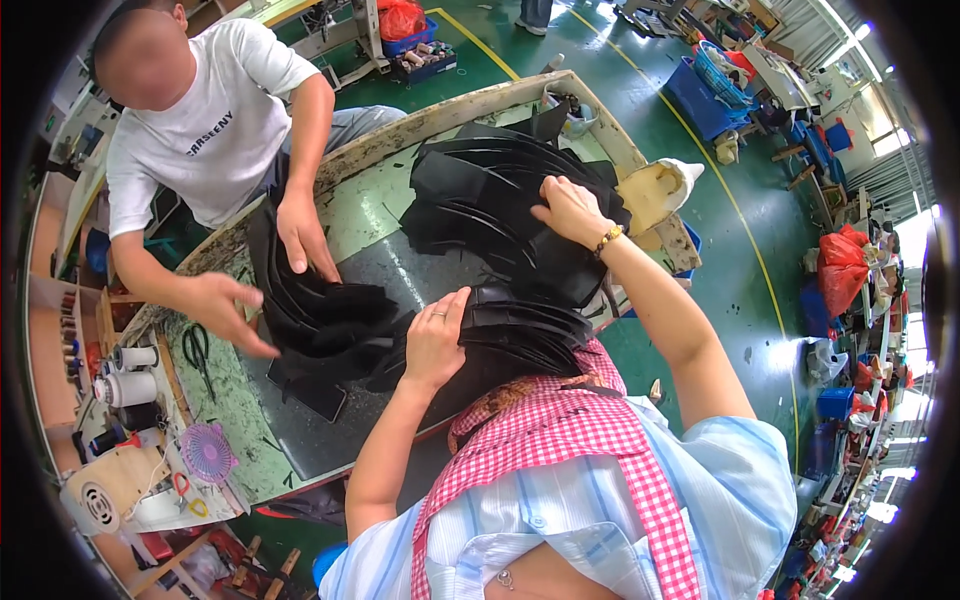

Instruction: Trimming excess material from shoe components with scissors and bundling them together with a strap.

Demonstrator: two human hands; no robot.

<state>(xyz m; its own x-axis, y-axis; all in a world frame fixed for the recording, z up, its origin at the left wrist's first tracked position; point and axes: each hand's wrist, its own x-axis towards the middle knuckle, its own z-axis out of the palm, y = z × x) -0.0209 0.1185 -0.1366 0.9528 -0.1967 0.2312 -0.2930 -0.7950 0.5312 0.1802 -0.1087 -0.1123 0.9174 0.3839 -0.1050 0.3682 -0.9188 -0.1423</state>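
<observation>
Fanned layers of thin black sheet pieces (480,195), possibly leather or fabric, cover the far middle of the worktable. My right hand (573,212) lies on top of them, thumb apart and fingers slightly bent. A nearer stack of black pieces (525,325) sits just in front of my body. At its left end rests my left hand (436,342), fingers stretched out along the stack and thumb partly hidden. Further left is another black pile (325,310). A co-worker's one hand (305,235) touches that pile, while the other hand (225,308) is spread beside it, slightly blurred.
The worktable has a raised wooden rim (440,112). Black scissors (198,355), a purple fan (207,452) and thread spools (128,388) are at the left. A yellowish shell-shaped piece (660,190) sits at the right corner. Blue crates (705,98) stand across the green floor.
</observation>
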